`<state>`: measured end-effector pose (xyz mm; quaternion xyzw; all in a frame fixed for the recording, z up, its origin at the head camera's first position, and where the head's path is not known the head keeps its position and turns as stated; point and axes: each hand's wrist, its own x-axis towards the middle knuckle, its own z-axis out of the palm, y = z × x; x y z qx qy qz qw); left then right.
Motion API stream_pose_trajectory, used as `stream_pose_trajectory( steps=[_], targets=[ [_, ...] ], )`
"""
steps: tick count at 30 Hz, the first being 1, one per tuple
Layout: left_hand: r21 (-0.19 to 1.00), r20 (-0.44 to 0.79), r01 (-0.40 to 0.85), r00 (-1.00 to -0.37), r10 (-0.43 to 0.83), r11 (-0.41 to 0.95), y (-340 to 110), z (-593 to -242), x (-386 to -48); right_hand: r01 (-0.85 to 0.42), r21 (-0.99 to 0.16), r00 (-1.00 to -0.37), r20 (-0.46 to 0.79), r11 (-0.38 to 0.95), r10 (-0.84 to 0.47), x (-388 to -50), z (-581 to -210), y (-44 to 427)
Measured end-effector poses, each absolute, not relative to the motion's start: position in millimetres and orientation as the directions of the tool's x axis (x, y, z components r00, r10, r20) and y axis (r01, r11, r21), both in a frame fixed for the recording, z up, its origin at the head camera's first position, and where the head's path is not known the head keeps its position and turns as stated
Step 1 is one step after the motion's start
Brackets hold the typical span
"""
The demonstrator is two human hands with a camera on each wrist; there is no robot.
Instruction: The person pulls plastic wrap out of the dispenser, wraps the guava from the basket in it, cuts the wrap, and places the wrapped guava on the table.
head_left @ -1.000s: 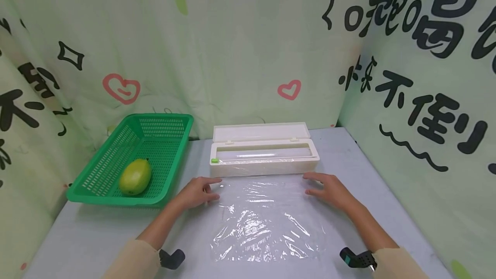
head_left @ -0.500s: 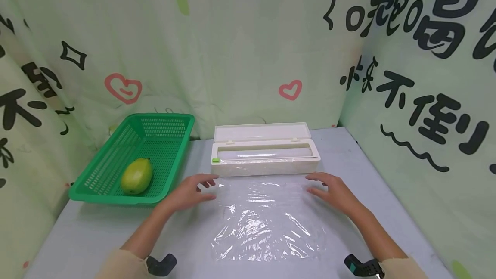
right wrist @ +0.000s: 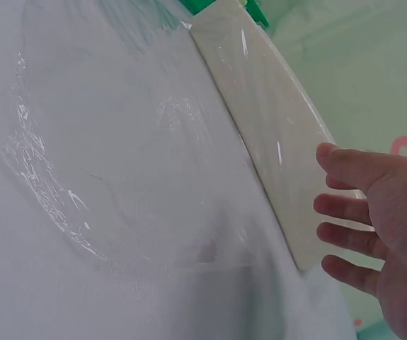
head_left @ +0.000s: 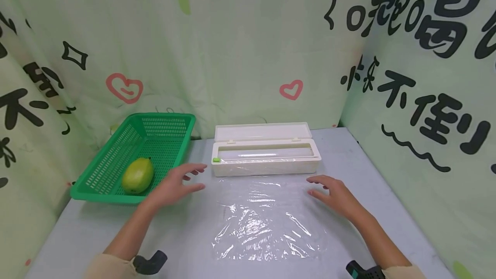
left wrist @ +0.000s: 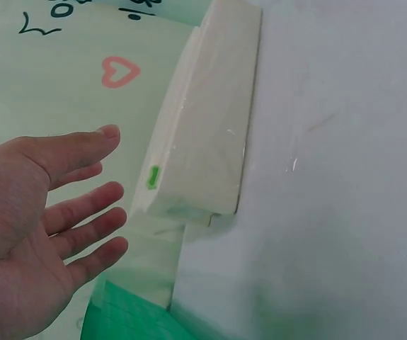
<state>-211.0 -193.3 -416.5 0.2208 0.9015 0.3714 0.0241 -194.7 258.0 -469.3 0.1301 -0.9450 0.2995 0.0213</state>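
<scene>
- While a sheet of plastic wrap [head_left: 267, 223] lay spread and shining on the pale table [head_left: 372, 180], my left hand [head_left: 174, 189] was held wide to the left of it, thumb and fingers well parted, near the right side of a green basket [head_left: 162, 145].
- My right hand [head_left: 336, 195] was by the sheet's far right corner, near the front of a white box [head_left: 267, 168]; its grip was narrower, thumb and fingers slightly parted, and I could not tell whether the fingertips touched the wrap.
- The plastic wrap stretched from the front of the box toward me, in the space between my two hands, its near end crinkled and full of glints.
- The box stood toward the back of the table, its lid [head_left: 263, 131] tipped up behind, a pale roll [head_left: 263, 154] inside and a small green tab [head_left: 216, 159] at its left end.
- One yellow-green fruit [head_left: 137, 175] sat in the basket, to the left of the box.
- Dark wrist cameras [head_left: 151, 263] showed at both of my beige sleeves [head_left: 108, 267], and a pale printed curtain [head_left: 232, 46] hung behind the table.
</scene>
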Motion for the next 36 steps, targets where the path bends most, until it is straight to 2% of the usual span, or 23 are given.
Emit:
stream_pose_trajectory(
  steps=[13,21,25,36],
  targets=[
    [0.651,0.229,0.351,-0.936,0.268,0.673,-232,-413,-213,-0.283,-0.555,-0.957,0.214,0.782,-0.195,-197,-472,265],
    [0.642,0.263,0.352,-0.936,0.236,0.681,-253,-413,-212,-0.243,-0.565,-0.964,0.235,0.788,-0.129,-206,-470,270],
    [0.637,0.253,0.323,-0.945,0.206,0.699,-262,-411,-212,-0.194,-0.578,-0.973,0.214,0.793,-0.082,-212,-468,273],
    [0.712,0.096,0.139,-0.990,0.101,0.688,-296,-411,-216,-0.100,-0.613,-0.991,0.135,0.783,-0.021,-233,-460,269]
  ],
)
